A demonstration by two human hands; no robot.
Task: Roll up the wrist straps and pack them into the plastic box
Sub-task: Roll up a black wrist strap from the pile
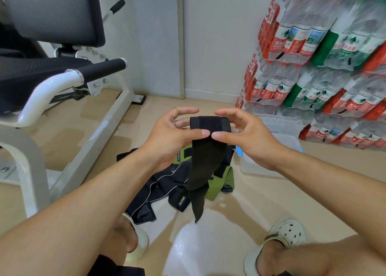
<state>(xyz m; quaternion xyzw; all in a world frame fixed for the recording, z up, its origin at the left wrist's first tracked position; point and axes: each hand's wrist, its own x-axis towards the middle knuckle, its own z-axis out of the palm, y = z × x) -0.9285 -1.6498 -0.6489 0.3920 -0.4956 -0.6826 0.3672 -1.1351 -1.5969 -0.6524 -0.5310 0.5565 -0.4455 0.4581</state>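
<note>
A black wrist strap [205, 150] hangs in front of me, its top end partly rolled, its tail dangling toward the floor. My left hand [171, 137] pinches the roll's left side, thumb in front and fingers behind. My right hand [244, 135] pinches the right side the same way, the two thumbs almost touching. On the floor below lies a pile of more straps [167, 190], black ones and a green one [221, 181]. The clear plastic box [277, 129] stands open on the floor to the right, behind my right hand.
A white-framed gym machine [62, 83] with black pads fills the left side. Shrink-wrapped packs of water bottles [325, 56] are stacked against the right wall. My feet in pale clogs [288, 234] rest on the beige floor at the bottom.
</note>
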